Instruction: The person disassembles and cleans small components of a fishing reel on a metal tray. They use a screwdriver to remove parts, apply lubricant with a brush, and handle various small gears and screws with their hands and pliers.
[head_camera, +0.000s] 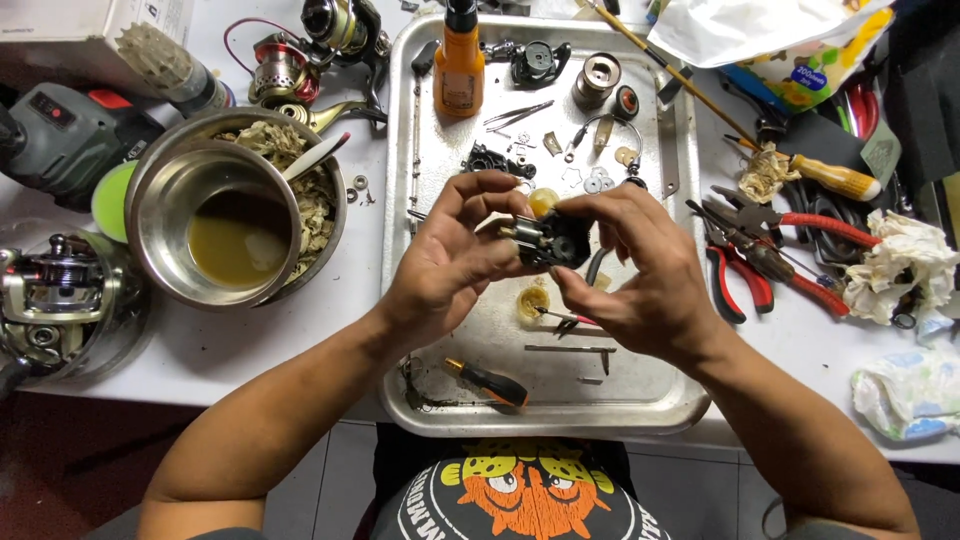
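Both my hands hold a small black reel body (553, 240) above a metal tray (650, 395). My left hand (455, 255) grips its left side, thumb and fingers around a brass-coloured end. My right hand (635, 270) holds its right side, fingertips on top and thumb beneath. Under my hands on the tray lie a thin red-handled tool (560, 318), a small yellowish pad (532, 300) and flat metal pieces.
The tray also holds an orange bottle (459, 60), several small reel parts and a black-and-orange screwdriver (490, 381). Left: a steel bowl of brownish liquid (220, 225), reels, a drill. Right: red-handled pliers (760, 255), crumpled tissues (905, 265), a wooden-handled tool.
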